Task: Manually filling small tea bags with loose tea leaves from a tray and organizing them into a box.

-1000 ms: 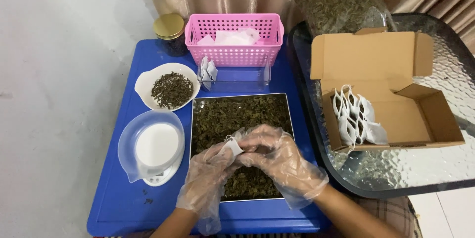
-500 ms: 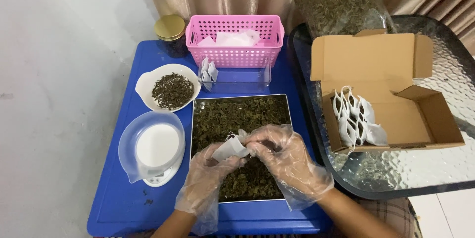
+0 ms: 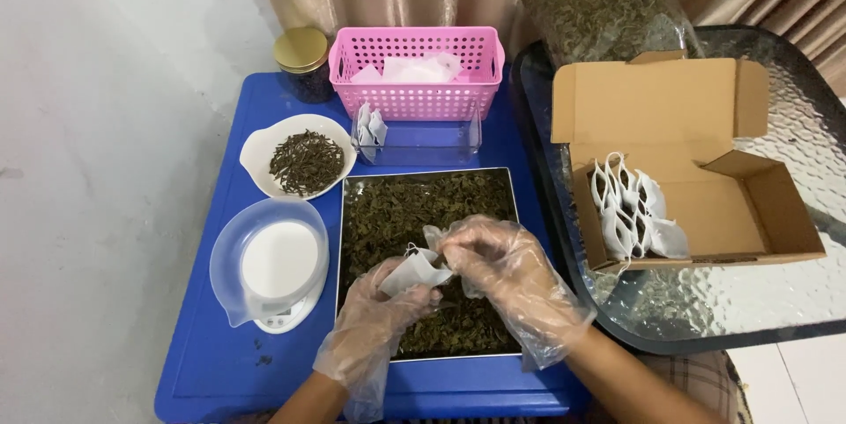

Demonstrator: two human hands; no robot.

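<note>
Both hands wear clear plastic gloves and work over a metal tray (image 3: 352,190) filled with dried green leaves. My left hand (image 3: 374,318) holds a small white mesh sachet (image 3: 412,271) from below. My right hand (image 3: 502,274) pinches the sachet's top edge with its fingertips. The sachet hangs just above the leaves near the tray's middle.
On the blue table (image 3: 229,362): a white scale under a clear bowl (image 3: 271,261), a white dish of dark leaves (image 3: 304,159), a pink basket (image 3: 414,71), a clear box (image 3: 423,137), a gold-lidded jar (image 3: 302,58). On the glass table (image 3: 705,309) to the right, a cardboard box (image 3: 696,168) holds filled sachets.
Both hands have shifted slightly with the sachet over the tray; the right fingers now grip its top edge and the sachet sits a little more open.
</note>
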